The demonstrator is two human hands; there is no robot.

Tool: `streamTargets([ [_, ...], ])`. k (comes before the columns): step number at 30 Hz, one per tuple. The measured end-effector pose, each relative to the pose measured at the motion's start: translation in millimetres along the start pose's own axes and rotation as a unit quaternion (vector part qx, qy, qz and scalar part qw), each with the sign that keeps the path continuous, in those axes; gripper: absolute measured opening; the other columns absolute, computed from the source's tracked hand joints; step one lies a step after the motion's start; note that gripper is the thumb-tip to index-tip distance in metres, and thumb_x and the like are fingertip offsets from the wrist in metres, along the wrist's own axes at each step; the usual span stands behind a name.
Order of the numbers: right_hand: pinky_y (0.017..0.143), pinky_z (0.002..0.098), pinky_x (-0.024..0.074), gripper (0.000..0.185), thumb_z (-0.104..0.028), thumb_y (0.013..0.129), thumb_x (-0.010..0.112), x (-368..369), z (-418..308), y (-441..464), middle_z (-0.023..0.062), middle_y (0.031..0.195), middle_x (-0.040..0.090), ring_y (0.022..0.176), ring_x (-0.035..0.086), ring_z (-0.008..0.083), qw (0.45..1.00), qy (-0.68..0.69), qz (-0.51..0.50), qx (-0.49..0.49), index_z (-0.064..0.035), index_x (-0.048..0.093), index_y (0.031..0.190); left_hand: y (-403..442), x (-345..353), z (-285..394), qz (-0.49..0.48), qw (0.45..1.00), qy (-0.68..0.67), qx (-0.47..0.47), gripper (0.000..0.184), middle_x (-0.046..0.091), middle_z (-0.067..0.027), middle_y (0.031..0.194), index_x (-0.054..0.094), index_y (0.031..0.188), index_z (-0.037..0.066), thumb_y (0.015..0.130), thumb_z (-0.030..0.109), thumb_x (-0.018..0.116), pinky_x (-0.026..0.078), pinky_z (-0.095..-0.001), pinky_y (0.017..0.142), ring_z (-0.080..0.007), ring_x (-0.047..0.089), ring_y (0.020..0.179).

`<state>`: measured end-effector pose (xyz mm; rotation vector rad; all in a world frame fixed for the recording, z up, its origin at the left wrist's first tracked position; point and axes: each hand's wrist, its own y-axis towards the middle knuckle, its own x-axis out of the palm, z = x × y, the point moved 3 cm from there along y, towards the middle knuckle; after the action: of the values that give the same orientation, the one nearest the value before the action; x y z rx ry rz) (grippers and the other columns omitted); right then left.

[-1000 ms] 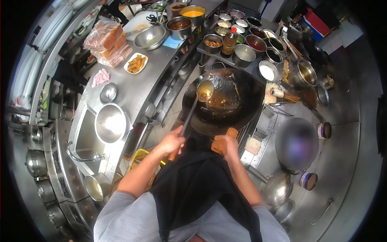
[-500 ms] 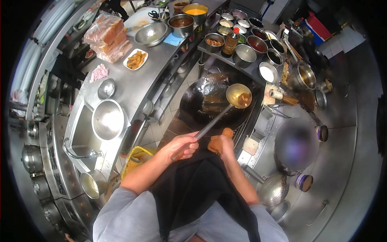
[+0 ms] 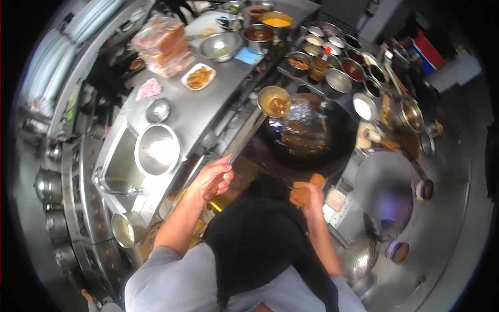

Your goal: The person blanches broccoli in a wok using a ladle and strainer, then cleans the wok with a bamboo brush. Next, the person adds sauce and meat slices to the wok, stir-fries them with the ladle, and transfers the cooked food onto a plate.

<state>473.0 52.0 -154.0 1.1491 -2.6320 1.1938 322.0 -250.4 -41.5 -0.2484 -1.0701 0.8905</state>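
Note:
My left hand [image 3: 214,179] is wrapped round the handle of a long ladle [image 3: 273,102], near its wooden end. Brown food sits in the ladle's bowl, which is raised over the far left rim of a large dark wok [image 3: 338,140]. The wok's inside looks shiny, with brown residue. My right hand [image 3: 313,196] is closed on a folded brown cloth [image 3: 301,193] at the wok's near edge. Whether the cloth wraps a wok handle is hidden.
On the left counter [image 3: 208,112] are a white dish of fried food [image 3: 198,77], bagged bread [image 3: 160,44] and metal bowls. Sauce and seasoning pots with a red-capped bottle [image 3: 319,65] stand behind the wok. A second wok [image 3: 384,182] and a perforated strainer [image 3: 358,257] are at right.
The ladle with food has swung left from over the wok's right part to its far left rim. The view has shifted, and both hands still hold their things.

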Motion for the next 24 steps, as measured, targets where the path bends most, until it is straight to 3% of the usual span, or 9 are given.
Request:
streamTargets([
  [6,0.07,0.0417,0.0595,0.033,-0.022,0.087,0.063,10,-18,-16,0.0162,0.095,0.068,0.082,0.069,0.0291,0.998,0.043,-0.049,-0.002,0.0028,0.061,0.109,-50,-25,57,0.109,0.977,0.106,0.15,0.081,0.052,-0.0033,0.071,0.006,0.16,0.007,0.095,0.01,0.053,0.04,-0.0279,0.04,-0.0143,0.047,0.045],
  [8,0.071,0.0414,0.0589,0.034,-0.022,0.087,0.063,13,-23,-20,0.0159,0.096,0.068,0.084,0.069,0.0291,0.998,0.049,-0.038,-0.001,0.0023,0.061,0.109,-48,-32,79,0.178,0.949,0.152,0.21,0.077,0.054,-0.0034,0.069,0.014,0.159,0.005,0.091,0.005,0.052,0.043,-0.0263,0.041,-0.013,0.048,0.045],
  [9,0.071,0.0409,0.0586,0.034,-0.022,0.087,0.063,12,-23,-21,0.0151,0.096,0.068,0.084,0.069,0.0285,0.998,0.053,-0.028,-0.001,0.0015,0.061,0.11,-44,-39,90,0.177,0.949,0.15,0.214,0.077,0.054,-0.0034,0.069,0.014,0.159,0.005,0.091,0.005,0.052,0.043,-0.0263,0.041,-0.013,0.048,0.045],
  [11,0.072,0.0403,0.0582,0.034,-0.022,0.086,0.063,10,-24,-23,0.0143,0.097,0.068,0.085,0.068,0.028,0.998,0.053,-0.017,-0.002,0.0006,0.061,0.111,-35,-59,110,0.241,0.89,0.313,0.227,0.08,0.054,-0.0026,0.069,0.014,0.158,0.0,0.087,0.003,0.05,0.045,-0.0281,0.044,-0.0135,0.049,0.046],
  [14,0.074,0.0402,0.058,0.033,-0.022,0.086,0.064,8,-31,-30,0.0129,0.099,0.068,0.086,0.068,0.0269,0.998,0.058,-0.004,-0.009,-0.001,0.061,0.111,-24,-74,127,0.292,0.855,0.36,0.231,0.078,0.054,-0.0019,0.068,0.021,0.157,0.0,0.084,0.003,0.049,0.047,-0.0282,0.045,-0.0127,0.05,0.046],
  [16,0.076,0.0413,0.0558,0.035,-0.02,0.082,0.065,6,-33,-37,0.0107,0.101,0.066,0.089,0.067,0.028,0.998,0.059,0.021,0.0,-0.005,0.056,0.112,-16,-85,133,0.3,0.851,0.366,0.228,0.076,0.054,-0.0019,0.067,0.024,0.156,0.0,0.084,0.004,0.05,0.047,-0.0287,0.046,-0.0127,0.05,0.046],
  [24,0.076,0.0387,0.0556,0.038,-0.018,0.079,0.07,-10,-46,-75,0.0102,0.101,0.067,0.09,0.066,0.0276,0.988,0.116,0.097,-0.037,-0.0068,0.056,0.112,-19,-96,142,0.329,0.815,0.417,0.234,0.075,0.054,-0.004,0.065,0.027,0.156,0.002,0.085,0.005,0.049,0.047,-0.0309,0.045,-0.014,0.052,0.046],
])
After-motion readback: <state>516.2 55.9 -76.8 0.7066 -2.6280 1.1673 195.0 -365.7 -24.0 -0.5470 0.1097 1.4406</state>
